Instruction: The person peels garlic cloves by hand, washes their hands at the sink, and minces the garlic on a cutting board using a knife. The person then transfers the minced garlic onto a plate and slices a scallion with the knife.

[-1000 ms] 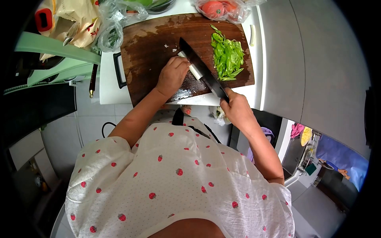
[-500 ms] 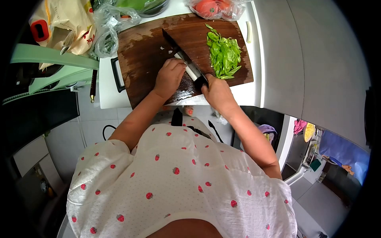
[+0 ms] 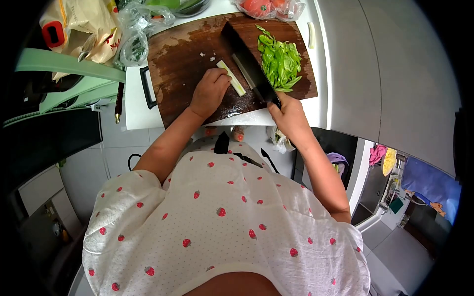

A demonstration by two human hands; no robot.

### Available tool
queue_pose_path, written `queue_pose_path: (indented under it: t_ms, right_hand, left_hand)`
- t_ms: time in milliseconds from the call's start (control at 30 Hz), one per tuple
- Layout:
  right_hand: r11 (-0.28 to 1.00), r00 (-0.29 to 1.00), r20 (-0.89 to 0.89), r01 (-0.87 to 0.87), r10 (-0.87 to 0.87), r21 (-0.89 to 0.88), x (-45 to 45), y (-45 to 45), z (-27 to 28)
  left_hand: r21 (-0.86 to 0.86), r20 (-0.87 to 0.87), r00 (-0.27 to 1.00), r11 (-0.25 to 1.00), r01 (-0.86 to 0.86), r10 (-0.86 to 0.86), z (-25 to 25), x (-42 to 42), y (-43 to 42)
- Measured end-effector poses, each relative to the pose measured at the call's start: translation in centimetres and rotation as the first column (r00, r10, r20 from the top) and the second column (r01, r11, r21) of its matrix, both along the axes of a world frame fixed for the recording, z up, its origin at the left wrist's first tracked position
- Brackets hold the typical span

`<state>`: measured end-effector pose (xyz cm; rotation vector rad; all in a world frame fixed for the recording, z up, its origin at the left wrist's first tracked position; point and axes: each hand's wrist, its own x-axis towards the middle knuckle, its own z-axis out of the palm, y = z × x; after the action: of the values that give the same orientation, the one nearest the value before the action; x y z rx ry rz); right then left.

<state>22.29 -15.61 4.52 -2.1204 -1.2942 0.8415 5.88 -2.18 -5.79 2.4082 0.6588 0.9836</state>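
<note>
My left hand (image 3: 211,92) is closed at the upper part of a pale split stalk piece (image 3: 232,79), its fingertips pressed on it against the dark wooden cutting board (image 3: 177,64). My right hand (image 3: 289,116) grips the handle of a large dark cleaver (image 3: 252,64), whose blade slants up and left across the board. Another pale strip (image 3: 242,69) lies along the blade's left side, partly hidden. Sliced green peppers (image 3: 280,61) are heaped on the right of the board, just beyond the blade. Small white bits lie above my left hand.
Bagged tomatoes (image 3: 264,7) sit behind the board, and a clear plastic bag (image 3: 136,34) at its back left. A pale stalk piece (image 3: 311,35) lies on the white counter at right. A beige bag (image 3: 81,29) is at the far left.
The cleaver has moved from the stalk to the right, and the stalk now lies as two lengthwise pieces. My left hand stays on the left piece; my right hand has shifted right with the cleaver.
</note>
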Motion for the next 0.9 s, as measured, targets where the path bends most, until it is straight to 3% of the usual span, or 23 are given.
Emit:
queue_pose_path:
  t_ms: [133, 533, 767, 900]
  right_hand:
    - [0.986, 0.999, 0.016, -0.047, 0.05, -0.161, -0.2, -1.0, 1.3]
    - [0.957, 0.958, 0.19, -0.168, 0.215, -0.235, -1.5, -1.3, 2.1]
    - [0.965, 0.948, 0.256, -0.13, 0.188, -0.229, -3.3, 0.5, -1.1]
    - [0.995, 0.976, 0.2, -0.073, 0.085, -0.065, -2.3, 0.6, -2.3]
  left_hand:
    - [0.024, 0.01, 1.0, 1.0, 0.01, -0.01, -0.1, -0.1, 0.0]
    - [0.017, 0.014, 1.0, 1.0, -0.006, 0.005, -0.1, -0.1, 0.1]
    - [0.008, -0.072, 0.996, 0.999, -0.048, 0.049, -0.2, -0.6, 0.1]
    - [0.04, -0.015, 1.0, 0.999, -0.006, 0.006, -0.2, 0.0, 0.0]
